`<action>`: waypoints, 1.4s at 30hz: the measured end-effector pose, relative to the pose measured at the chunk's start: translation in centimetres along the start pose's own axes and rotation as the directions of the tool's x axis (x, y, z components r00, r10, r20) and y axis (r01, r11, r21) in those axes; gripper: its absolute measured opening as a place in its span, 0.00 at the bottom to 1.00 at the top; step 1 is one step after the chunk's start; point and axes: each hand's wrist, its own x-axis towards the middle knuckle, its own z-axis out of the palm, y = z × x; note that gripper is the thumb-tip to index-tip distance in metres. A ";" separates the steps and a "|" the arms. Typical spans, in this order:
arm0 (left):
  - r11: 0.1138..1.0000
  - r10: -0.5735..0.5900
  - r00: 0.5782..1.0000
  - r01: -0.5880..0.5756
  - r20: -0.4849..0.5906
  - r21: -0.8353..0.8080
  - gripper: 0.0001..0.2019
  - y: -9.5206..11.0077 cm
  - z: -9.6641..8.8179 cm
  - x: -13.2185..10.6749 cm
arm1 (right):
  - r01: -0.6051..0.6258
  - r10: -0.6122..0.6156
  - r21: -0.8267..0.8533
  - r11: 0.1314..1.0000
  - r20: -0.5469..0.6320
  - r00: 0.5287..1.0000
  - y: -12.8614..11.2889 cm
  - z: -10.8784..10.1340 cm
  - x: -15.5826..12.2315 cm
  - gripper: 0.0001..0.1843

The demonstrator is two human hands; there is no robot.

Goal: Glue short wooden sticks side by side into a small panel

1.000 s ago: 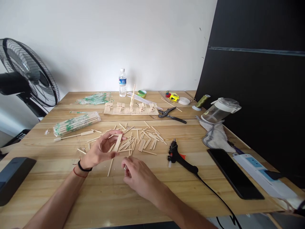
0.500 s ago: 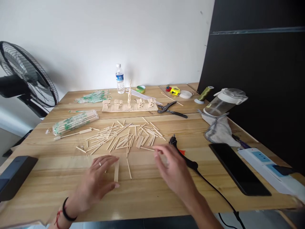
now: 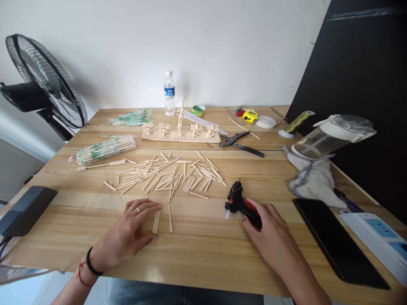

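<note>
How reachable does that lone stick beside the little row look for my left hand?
Likely yes: the lone stick lies uncovered, with only the flat little row between it and the left hand.

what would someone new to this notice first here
Probably the pale wooden sticks scattered across the middle of the table, with the left hand spread beside a few lined up nearer the front. Behind them stands a model that rises to a tall point, in front of the water bottle. Toward the right, the right hand grips a black glue gun.
</note>
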 end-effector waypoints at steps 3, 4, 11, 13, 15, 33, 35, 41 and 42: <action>0.999 -0.004 1.000 0.004 0.012 -0.032 0.28 0.4 -0.2 0.2 | -0.018 0.018 -0.011 1.000 0.016 1.000 0.1 -0.5 0.6 0.23; 0.999 -0.012 1.000 0.013 0.008 -0.043 0.27 0.4 -0.2 0.1 | -0.029 0.029 -0.012 1.000 0.018 0.999 0.0 -0.8 0.6 0.23; 0.992 -0.057 0.996 0.049 -0.062 -0.113 0.26 0.4 0.7 -0.5 | -0.177 0.122 0.285 0.942 0.202 0.972 -2.9 -2.7 -0.5 0.21; 0.992 -0.061 0.995 0.051 -0.079 -0.118 0.26 0.2 1.0 -0.6 | -0.159 0.032 0.370 0.915 0.327 0.945 -4.7 -2.5 -0.7 0.19; 0.992 -0.056 0.995 0.045 -0.083 -0.122 0.25 0.1 1.1 -0.6 | -0.153 -0.035 0.438 0.886 0.392 0.919 -7.0 -2.0 -1.0 0.17; 0.987 -0.032 0.996 0.019 -0.078 -0.158 0.26 0.1 1.0 -0.5 | 0.026 -0.369 0.544 0.839 0.532 0.762 -12.9 0.0 -0.7 0.20; 0.989 -0.008 0.997 -0.003 -0.072 -0.151 0.25 0.2 1.0 -0.5 | 0.030 -0.372 0.539 0.842 0.539 0.755 -13.1 -0.1 -0.6 0.21; 0.987 -0.019 0.997 0.007 -0.073 -0.161 0.26 0.1 1.1 -0.7 | 0.060 -0.375 0.518 0.853 0.530 0.761 -13.2 -0.2 -0.7 0.19; 0.986 -0.023 0.997 0.010 -0.074 -0.165 0.27 0.1 1.1 -0.7 | 0.072 -0.386 0.520 0.851 0.528 0.756 -13.2 -0.2 -0.7 0.18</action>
